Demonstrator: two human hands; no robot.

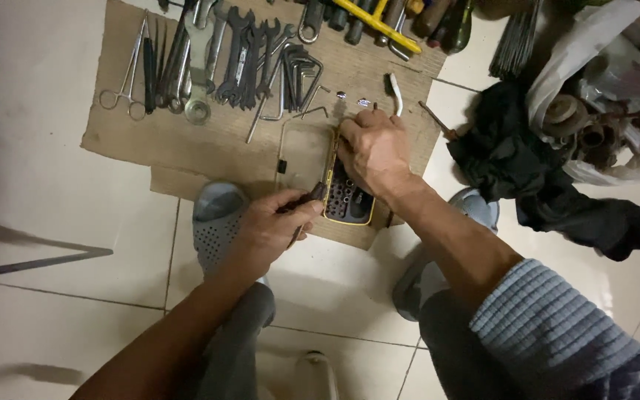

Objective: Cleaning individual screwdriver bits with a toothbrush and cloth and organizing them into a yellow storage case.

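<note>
Bit case (346,198), yellow-rimmed, lid open, lies at the near edge of the cardboard (120,137) on the floor. Left hand (264,230) pinches a dark driver (307,201) beside it; right hand (374,152) rests curled, fingertips on the case's far end. Wrenches (242,63) line the far edge.

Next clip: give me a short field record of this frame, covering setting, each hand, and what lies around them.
Setting: tiled floor, person crouching over a cardboard sheet
Left hand: grips a dark screwdriver handle
Right hand: rests on an open yellow-edged bit case
Case lid: clear, folded open to the left
On cardboard: wrenches, hex keys, forceps
At right: dark cloth, plastic bag
</note>
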